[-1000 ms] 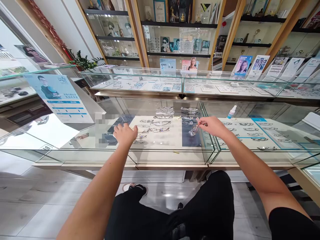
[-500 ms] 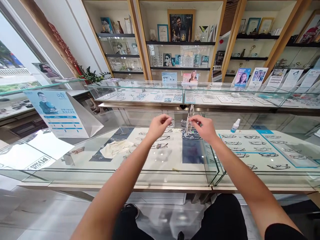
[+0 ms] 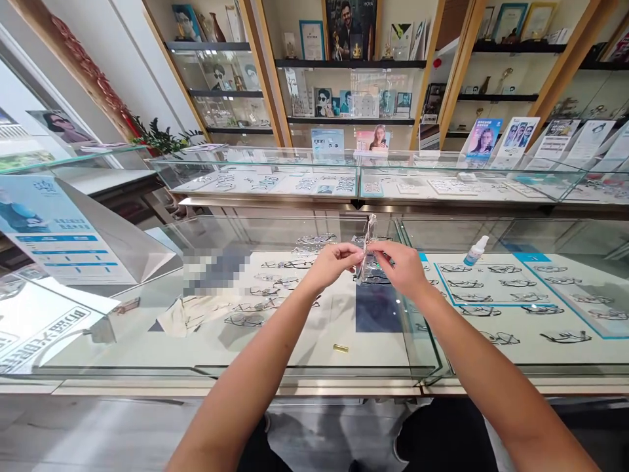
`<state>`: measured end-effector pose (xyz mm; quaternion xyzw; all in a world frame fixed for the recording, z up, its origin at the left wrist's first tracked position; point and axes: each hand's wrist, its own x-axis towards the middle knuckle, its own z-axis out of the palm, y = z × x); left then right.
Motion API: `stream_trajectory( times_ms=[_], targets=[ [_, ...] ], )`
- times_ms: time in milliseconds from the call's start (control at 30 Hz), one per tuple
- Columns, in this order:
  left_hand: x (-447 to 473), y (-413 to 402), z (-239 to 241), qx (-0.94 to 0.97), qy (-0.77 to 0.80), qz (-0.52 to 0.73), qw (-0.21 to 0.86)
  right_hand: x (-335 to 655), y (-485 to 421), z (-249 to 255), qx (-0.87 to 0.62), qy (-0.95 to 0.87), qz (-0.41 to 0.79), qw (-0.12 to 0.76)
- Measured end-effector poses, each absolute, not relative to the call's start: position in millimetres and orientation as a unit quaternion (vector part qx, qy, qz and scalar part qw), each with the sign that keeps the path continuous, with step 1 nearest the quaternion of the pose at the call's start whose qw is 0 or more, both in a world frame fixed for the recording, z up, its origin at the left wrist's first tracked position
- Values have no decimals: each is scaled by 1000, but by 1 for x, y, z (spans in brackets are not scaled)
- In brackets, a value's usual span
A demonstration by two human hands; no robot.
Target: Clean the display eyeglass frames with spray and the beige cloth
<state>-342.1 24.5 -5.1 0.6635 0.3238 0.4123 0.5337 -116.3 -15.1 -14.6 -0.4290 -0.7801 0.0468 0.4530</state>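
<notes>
A pair of eyeglasses [image 3: 368, 237] is held upright, seen nearly edge-on, above the glass display case [image 3: 314, 331]. My right hand [image 3: 401, 265] pinches it from the right. My left hand [image 3: 335, 263] has its thumb and fingers closed at the left side of the same glasses. Below and behind the hands, several eyeglasses [image 3: 246, 319] lie in rows, and a dark blue mat [image 3: 377, 309] shows under the held pair. A crumpled cream cloth [image 3: 194, 314] rests on the case to the left.
A spray bottle [image 3: 476, 252] stands on the right case, above rows of frames [image 3: 515, 283]. A tent-shaped sign [image 3: 63, 242] occupies the left end. A small yellow-gold piece [image 3: 341, 348] lies near the front. Another glass case [image 3: 275, 172] runs behind, with shelves [image 3: 351, 64] beyond.
My left hand has moved right and closed on the glasses, which my right hand held alone before. The glasses have turned more edge-on. The view has tilted down slightly.
</notes>
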Motion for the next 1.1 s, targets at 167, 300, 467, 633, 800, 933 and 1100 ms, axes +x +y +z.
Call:
stream_trajectory(
  times_ms=[167,300,467,633,800,933,1100],
  targets=[
    [-340,18,-6,665,313,417,535,-122,-22,-18,-433,-768,103,460],
    [-339,17,-8,668,316,436,514,-128,-21,-21,-414,-664,253,569],
    [-338,18,-9,676,320,433,503,-131,-8,-25,-412,-591,400,567],
    [-337,19,-11,692,316,424,491,-128,0,-29,-408,-544,459,572],
    [-338,24,-13,691,326,439,472,-124,2,-26,-388,-512,504,578],
    [-341,33,-16,663,364,473,451,-115,7,-21,-372,-491,541,573],
    [-350,42,-16,656,428,524,335,-107,11,-20,-365,-498,560,552]
  ],
)
